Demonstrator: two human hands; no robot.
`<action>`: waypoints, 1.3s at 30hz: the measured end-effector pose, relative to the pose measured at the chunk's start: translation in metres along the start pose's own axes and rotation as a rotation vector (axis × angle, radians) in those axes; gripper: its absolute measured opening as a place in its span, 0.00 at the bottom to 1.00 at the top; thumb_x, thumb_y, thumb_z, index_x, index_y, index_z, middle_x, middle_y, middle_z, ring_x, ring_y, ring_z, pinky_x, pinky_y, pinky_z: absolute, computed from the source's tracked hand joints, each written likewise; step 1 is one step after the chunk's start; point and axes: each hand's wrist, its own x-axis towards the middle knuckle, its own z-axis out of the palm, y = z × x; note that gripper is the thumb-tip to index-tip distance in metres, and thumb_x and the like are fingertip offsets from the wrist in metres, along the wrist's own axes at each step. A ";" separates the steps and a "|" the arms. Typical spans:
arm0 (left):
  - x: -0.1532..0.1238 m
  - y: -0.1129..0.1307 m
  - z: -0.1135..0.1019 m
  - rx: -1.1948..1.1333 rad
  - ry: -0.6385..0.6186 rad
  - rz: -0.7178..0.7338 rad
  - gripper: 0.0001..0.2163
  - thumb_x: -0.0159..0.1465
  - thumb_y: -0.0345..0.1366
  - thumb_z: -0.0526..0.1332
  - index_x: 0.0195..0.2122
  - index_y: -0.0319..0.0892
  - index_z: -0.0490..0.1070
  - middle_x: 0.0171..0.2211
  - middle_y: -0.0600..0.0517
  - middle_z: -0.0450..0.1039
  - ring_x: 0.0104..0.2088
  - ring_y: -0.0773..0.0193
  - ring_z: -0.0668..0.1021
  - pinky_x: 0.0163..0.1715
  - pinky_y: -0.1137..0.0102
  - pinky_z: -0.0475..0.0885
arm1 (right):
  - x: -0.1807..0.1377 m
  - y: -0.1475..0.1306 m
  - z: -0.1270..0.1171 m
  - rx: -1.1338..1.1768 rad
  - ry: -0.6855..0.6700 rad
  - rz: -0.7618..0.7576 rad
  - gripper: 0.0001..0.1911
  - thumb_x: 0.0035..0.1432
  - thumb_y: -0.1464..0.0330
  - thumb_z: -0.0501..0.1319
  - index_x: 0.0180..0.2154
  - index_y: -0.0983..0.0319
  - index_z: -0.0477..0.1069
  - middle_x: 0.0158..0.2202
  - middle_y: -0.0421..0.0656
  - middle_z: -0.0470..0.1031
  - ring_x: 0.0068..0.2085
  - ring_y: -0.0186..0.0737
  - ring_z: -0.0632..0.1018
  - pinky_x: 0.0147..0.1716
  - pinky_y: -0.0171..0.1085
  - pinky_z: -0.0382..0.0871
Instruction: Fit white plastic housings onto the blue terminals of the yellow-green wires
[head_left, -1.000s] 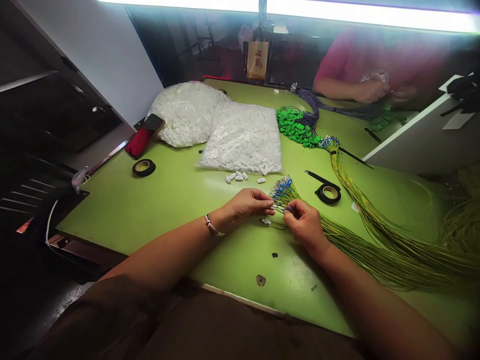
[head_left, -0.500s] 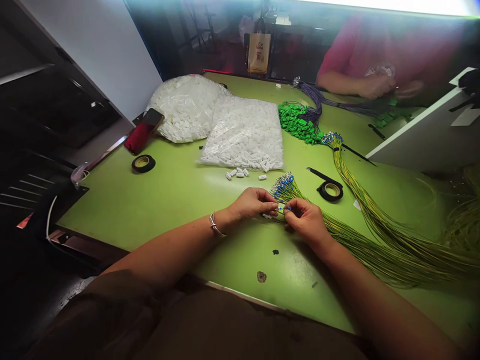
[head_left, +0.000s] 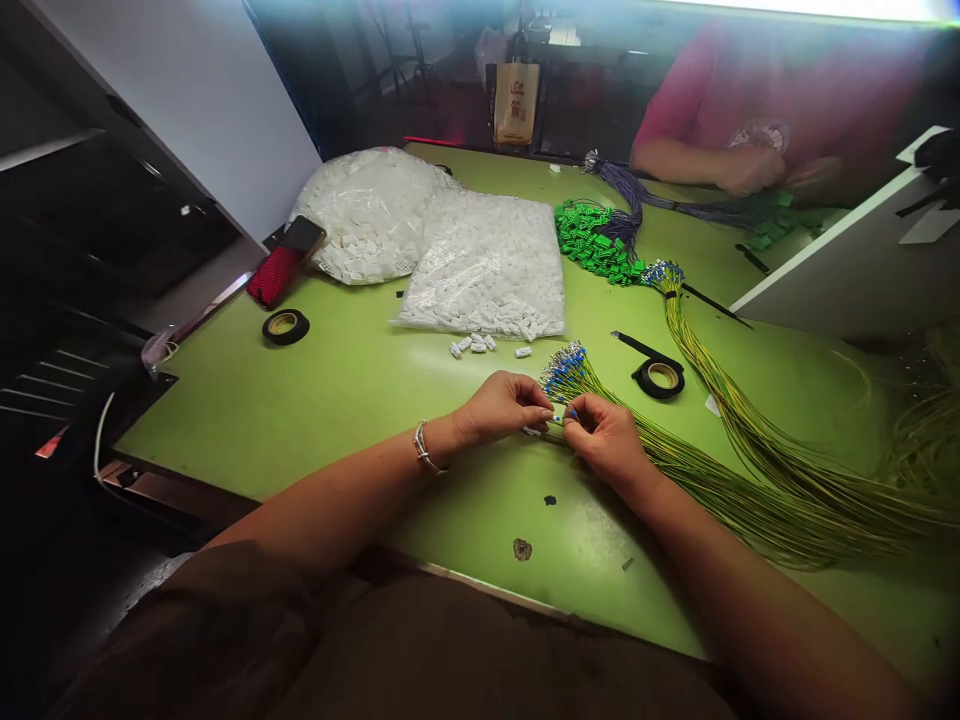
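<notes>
My left hand (head_left: 504, 404) and my right hand (head_left: 606, 436) meet fingertip to fingertip over the green table (head_left: 300, 400). The left pinches a small white connector, and the right pinches a blue-tipped wire end against it. That wire belongs to a bundle of yellow-green wires (head_left: 720, 490) fanning out to the right, with its blue terminal ends (head_left: 564, 365) just behind my hands. A few loose white connectors (head_left: 477, 346) lie ahead, spilled from a clear bag of white connectors (head_left: 487, 268).
A second bag of white parts (head_left: 369, 214), two black tape rolls (head_left: 285, 326) (head_left: 658, 377), a phone on a red case (head_left: 286, 260), green connectors (head_left: 594, 244) and a second wire bundle (head_left: 705, 370) lie around. Another person in pink (head_left: 757, 120) works across the table. A white board (head_left: 847, 270) stands right.
My hands have stayed together, shifting only slightly up and left, the fingers still working the wire end and connector. The view tilted a little.
</notes>
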 end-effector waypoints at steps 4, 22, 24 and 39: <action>-0.002 0.002 -0.001 0.027 -0.020 -0.001 0.03 0.50 0.24 0.65 0.25 0.32 0.72 0.18 0.52 0.73 0.19 0.72 0.74 0.23 0.77 0.70 | 0.001 -0.001 -0.001 -0.016 0.006 -0.024 0.02 0.44 0.70 0.56 0.22 0.62 0.64 0.17 0.34 0.61 0.19 0.28 0.59 0.20 0.30 0.55; -0.015 0.011 -0.012 0.501 -0.269 0.051 0.05 0.51 0.31 0.64 0.29 0.36 0.77 0.23 0.51 0.76 0.24 0.69 0.75 0.25 0.76 0.67 | 0.011 0.006 -0.001 0.070 -0.052 0.025 0.07 0.51 0.64 0.58 0.27 0.62 0.69 0.24 0.39 0.71 0.26 0.34 0.69 0.27 0.34 0.64; -0.022 0.014 -0.011 0.646 -0.432 0.105 0.06 0.51 0.31 0.65 0.30 0.39 0.78 0.26 0.52 0.78 0.25 0.69 0.75 0.27 0.77 0.66 | 0.013 0.006 0.002 -0.081 -0.062 -0.017 0.07 0.51 0.65 0.58 0.30 0.62 0.71 0.26 0.41 0.72 0.27 0.35 0.70 0.29 0.34 0.64; 0.045 0.003 -0.037 1.052 0.397 0.569 0.09 0.60 0.30 0.59 0.39 0.39 0.76 0.37 0.45 0.73 0.41 0.60 0.72 0.45 0.66 0.66 | 0.000 -0.008 0.015 -0.680 -0.113 -0.160 0.07 0.60 0.68 0.53 0.35 0.62 0.68 0.35 0.45 0.71 0.34 0.40 0.71 0.31 0.36 0.58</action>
